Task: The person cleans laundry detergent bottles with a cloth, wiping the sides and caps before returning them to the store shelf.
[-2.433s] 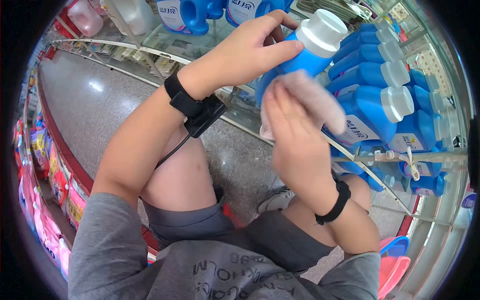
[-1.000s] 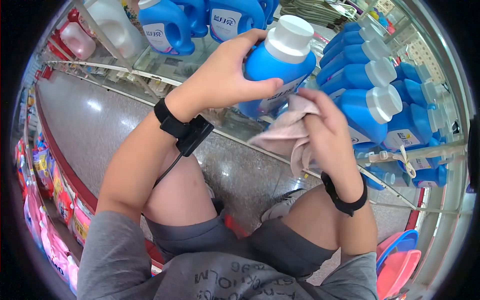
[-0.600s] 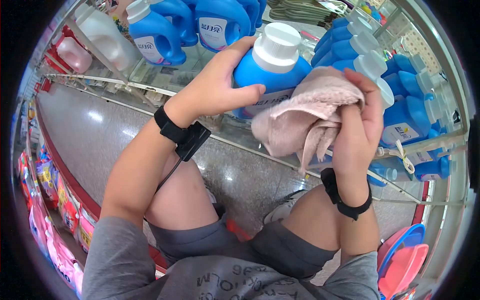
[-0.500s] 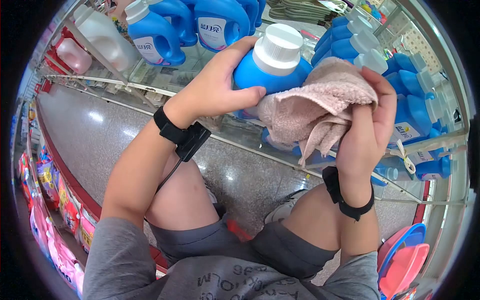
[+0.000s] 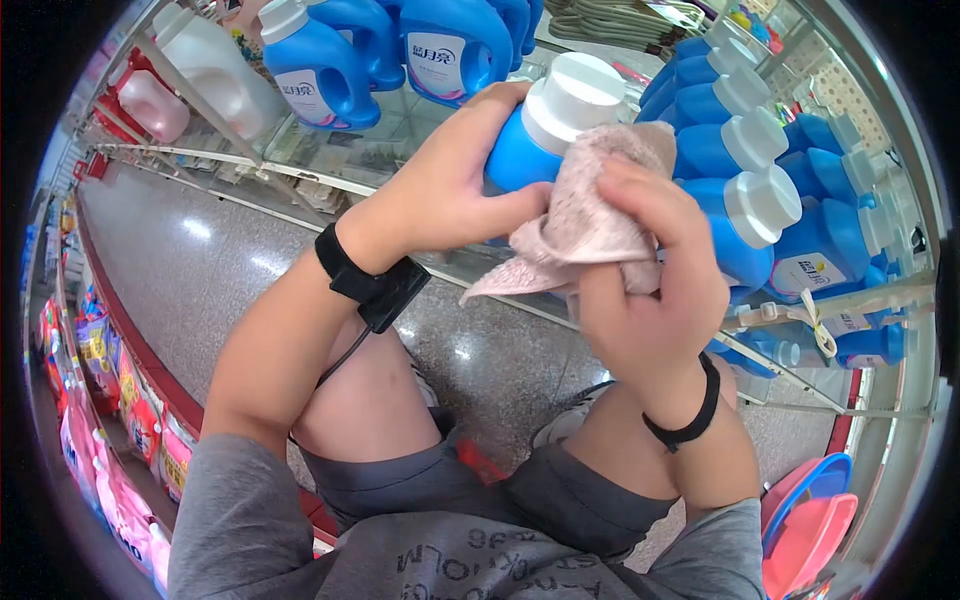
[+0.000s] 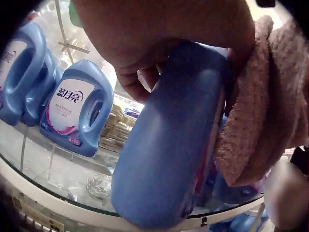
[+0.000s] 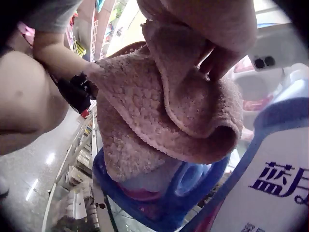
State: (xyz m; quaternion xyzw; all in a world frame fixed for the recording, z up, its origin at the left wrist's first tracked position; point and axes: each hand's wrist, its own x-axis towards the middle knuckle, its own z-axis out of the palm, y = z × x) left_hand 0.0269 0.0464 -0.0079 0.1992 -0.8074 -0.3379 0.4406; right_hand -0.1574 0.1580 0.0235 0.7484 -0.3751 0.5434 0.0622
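My left hand (image 5: 445, 190) grips a blue laundry detergent bottle (image 5: 522, 152) round its upper body, below the white cap (image 5: 580, 88). In the left wrist view the bottle (image 6: 166, 140) leans a little, its base close over the shelf edge. A pink towelling cloth (image 5: 595, 215) is bunched in my right hand (image 5: 660, 285), fingers curled over it. The cloth lies against the bottle's right side, just under the cap, and covers most of the label. The right wrist view shows the cloth (image 7: 135, 92) hanging in folds from the fingers.
Several like bottles (image 5: 735, 205) stand in rows on the glass shelf at right, close to the right hand. More blue bottles (image 5: 440, 55) and a white jug (image 5: 215, 75) stand beyond the left hand. A shelf rail (image 5: 850, 312) runs at right; plastic basins (image 5: 810, 530) lie lower right.
The right hand has brought the cloth leftward and up against the bottle's shoulder, after shifting it away rightward. The left hand keeps its grip; the bottle stands more upright than at first.
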